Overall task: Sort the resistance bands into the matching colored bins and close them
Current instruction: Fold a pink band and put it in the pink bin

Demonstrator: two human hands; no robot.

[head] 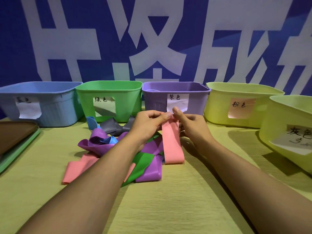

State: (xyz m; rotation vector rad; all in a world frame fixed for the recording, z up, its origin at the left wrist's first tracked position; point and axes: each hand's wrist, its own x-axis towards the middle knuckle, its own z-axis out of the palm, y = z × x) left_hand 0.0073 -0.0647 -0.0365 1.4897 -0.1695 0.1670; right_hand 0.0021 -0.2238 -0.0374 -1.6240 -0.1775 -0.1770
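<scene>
Holding: both hands pinch the top end of one pink band (172, 142), in front of the purple bin (175, 98).
Left hand (148, 122): fingers curled, thumb and fingers pinch the upper edge of the band.
Right hand (190, 122): thumb raised, fingers curled behind the same upper end; it grips the band too.
Step in hand: I judge that the sorting has only started; one band is picked from the pile (118, 149) and is not yet in any bin.
Band position: lifted at the top, its lower end hangs just over the pile and the surface (168, 208).
Long axis: almost vertical in the view, the top end toward the bins, the folded lower end toward the person.
Next move: it probably calls for carrying the band to the right, to the yellow-green bin with the pink label (239, 105), and dropping it inside.
Lids (15, 141): stacked at the left edge; all bins are open.
</scene>
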